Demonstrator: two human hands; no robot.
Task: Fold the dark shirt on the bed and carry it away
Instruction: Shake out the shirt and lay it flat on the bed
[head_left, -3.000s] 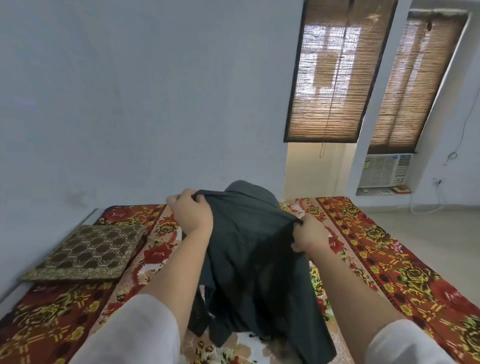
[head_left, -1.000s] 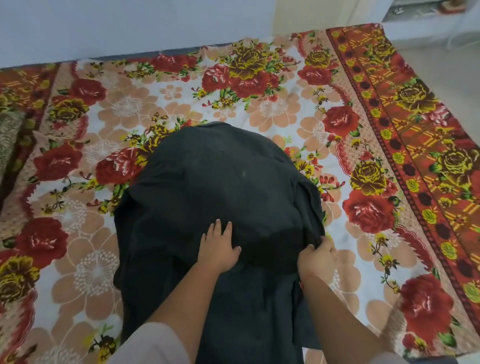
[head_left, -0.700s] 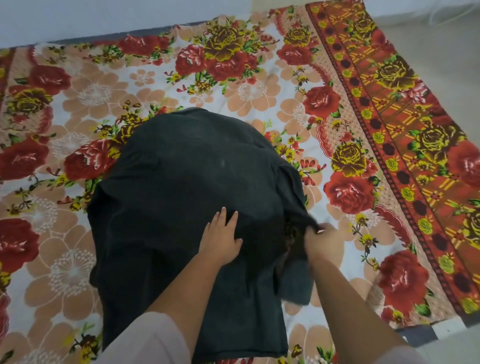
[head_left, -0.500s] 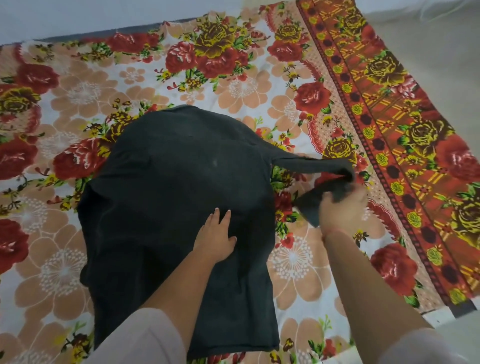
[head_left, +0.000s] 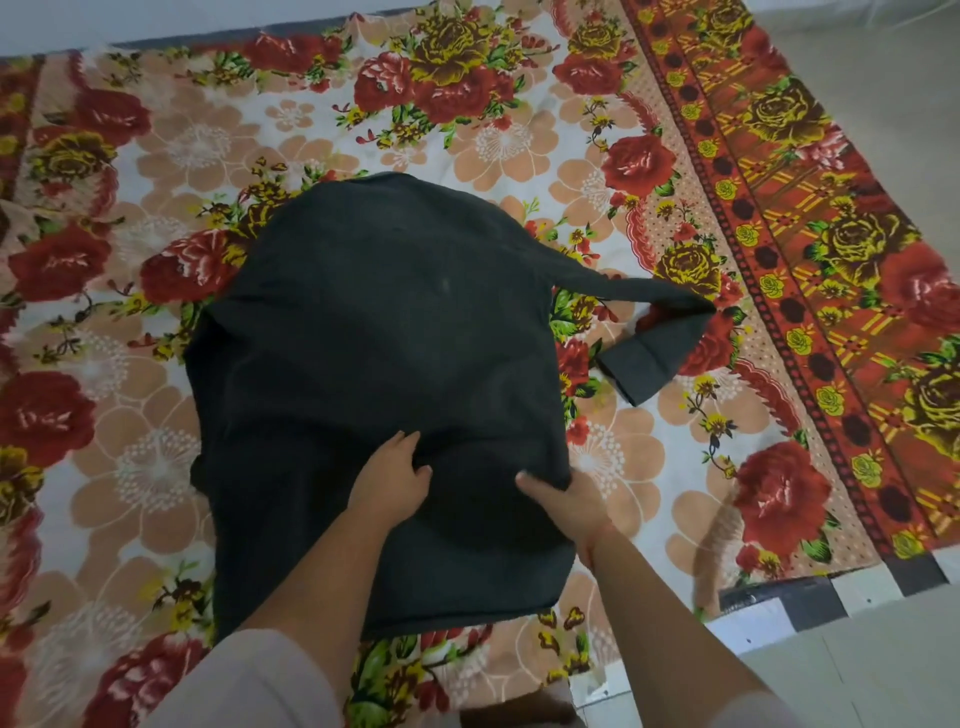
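Observation:
The dark shirt (head_left: 374, 364) lies spread flat, back side up, on the bed's floral sheet (head_left: 467, 114). Its right sleeve (head_left: 649, 332) is stretched out to the right and bent back at the cuff. My left hand (head_left: 392, 480) rests on the lower middle of the shirt, fingers pinching a small fold of cloth. My right hand (head_left: 563, 506) grips the shirt's right side edge, with the fabric wrapped over its fingers. The shirt's left sleeve is hidden beneath the body.
The bed's near right corner (head_left: 810, 597) shows a dark mattress edge with tiled floor (head_left: 857, 665) beyond it. A red and yellow patterned border (head_left: 810, 260) runs along the sheet's right side. A pale wall (head_left: 156, 21) stands behind the bed.
The shirt went from held up in the air to lying flat. My right hand pulled the right sleeve outward, let it go, and came back to the shirt's right edge.

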